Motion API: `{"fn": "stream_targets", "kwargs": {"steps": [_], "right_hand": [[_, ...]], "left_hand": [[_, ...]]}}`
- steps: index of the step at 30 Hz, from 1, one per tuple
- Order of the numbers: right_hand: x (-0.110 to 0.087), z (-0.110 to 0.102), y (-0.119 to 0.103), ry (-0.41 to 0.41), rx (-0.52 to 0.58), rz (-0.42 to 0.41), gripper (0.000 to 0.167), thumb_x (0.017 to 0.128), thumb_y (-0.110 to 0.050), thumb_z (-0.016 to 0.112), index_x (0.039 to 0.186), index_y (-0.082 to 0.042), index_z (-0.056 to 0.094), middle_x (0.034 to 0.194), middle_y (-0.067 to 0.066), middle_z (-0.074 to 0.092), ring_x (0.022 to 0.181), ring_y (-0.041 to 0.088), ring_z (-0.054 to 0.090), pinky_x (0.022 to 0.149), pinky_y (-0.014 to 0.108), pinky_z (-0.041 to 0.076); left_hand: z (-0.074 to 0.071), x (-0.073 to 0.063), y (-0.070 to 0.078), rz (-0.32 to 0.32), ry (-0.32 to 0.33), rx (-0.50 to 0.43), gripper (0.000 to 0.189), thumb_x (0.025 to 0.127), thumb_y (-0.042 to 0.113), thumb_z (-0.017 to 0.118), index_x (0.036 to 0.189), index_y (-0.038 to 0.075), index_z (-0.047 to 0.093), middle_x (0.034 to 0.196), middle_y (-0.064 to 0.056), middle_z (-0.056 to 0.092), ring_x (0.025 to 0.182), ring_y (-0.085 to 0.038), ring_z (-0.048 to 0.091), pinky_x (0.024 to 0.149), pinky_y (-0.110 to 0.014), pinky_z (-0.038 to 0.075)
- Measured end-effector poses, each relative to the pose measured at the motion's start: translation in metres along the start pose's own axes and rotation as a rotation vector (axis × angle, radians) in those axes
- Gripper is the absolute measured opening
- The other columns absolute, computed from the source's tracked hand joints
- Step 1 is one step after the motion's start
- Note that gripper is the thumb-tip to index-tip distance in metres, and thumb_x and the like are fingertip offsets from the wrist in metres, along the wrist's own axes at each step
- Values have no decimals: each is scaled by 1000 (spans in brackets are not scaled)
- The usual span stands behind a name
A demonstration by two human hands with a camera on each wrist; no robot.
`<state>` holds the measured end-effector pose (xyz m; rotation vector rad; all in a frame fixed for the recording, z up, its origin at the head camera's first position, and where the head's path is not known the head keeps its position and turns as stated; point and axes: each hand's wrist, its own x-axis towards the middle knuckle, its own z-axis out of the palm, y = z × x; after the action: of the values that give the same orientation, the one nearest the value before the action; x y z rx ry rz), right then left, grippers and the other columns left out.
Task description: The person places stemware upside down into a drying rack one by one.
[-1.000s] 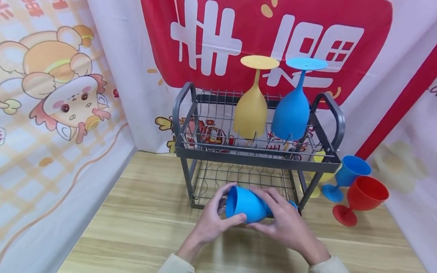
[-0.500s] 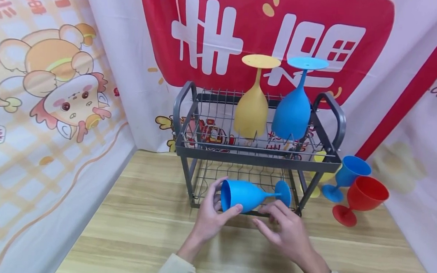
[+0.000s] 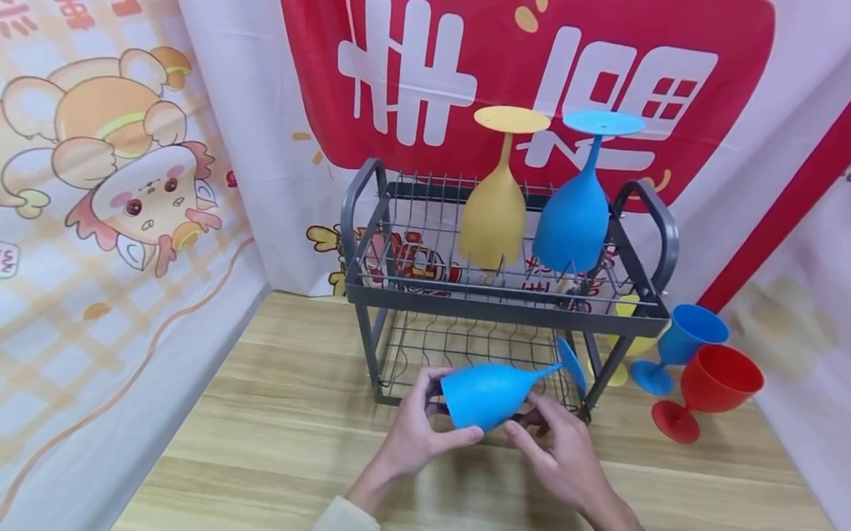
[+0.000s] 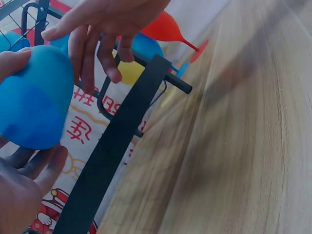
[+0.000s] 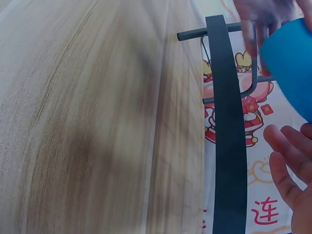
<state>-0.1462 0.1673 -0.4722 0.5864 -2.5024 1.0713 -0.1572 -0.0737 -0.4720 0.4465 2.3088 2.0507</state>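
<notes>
A blue plastic goblet [image 3: 491, 393] lies tilted in the air before the rack, its rim to the left and its foot up to the right. My left hand [image 3: 417, 429] grips the bowl near the rim, thumb on the near side. Beside the lower side of the bowl is my right hand [image 3: 560, 453]. In the left wrist view the right hand's fingers [image 4: 109, 61] hang loose next to the blue bowl [image 4: 36, 97]. The right wrist view has the right hand [image 5: 297, 170] with fingers spread below the bowl [image 5: 292, 63].
A dark two-tier dish rack [image 3: 503, 306] stands behind the hands. An upside-down yellow goblet [image 3: 495, 221] and blue goblet [image 3: 575, 221] are on its top tier. Right of the rack stand a red goblet [image 3: 719, 381], another blue goblet [image 3: 692, 336] and a partly hidden yellow one.
The goblet has turned, its foot rising to the right and its opening tipping away from view. The right hand came off the bowl, and its fingers are now back close beside it.
</notes>
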Motion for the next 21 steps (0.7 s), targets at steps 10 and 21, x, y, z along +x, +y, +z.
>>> {"fn": "stream_targets", "kwargs": {"steps": [10, 21], "right_hand": [[7, 6, -13, -23, 75, 19, 74, 89, -32, 86, 150, -9, 51, 137, 13, 69, 115, 25, 72, 85, 41, 66], [6, 14, -23, -24, 113, 123, 81, 83, -40, 90, 149, -11, 52, 136, 12, 70, 117, 25, 72, 90, 50, 64]], "left_hand": [[12, -1, -13, -46, -61, 208, 93, 74, 35, 96, 150, 20, 43, 149, -14, 58, 134, -37, 59, 108, -61, 52], [21, -3, -14, -75, -50, 198, 94, 74, 37, 96, 150, 22, 42, 151, -16, 58, 137, -38, 58, 110, -61, 52]]}}
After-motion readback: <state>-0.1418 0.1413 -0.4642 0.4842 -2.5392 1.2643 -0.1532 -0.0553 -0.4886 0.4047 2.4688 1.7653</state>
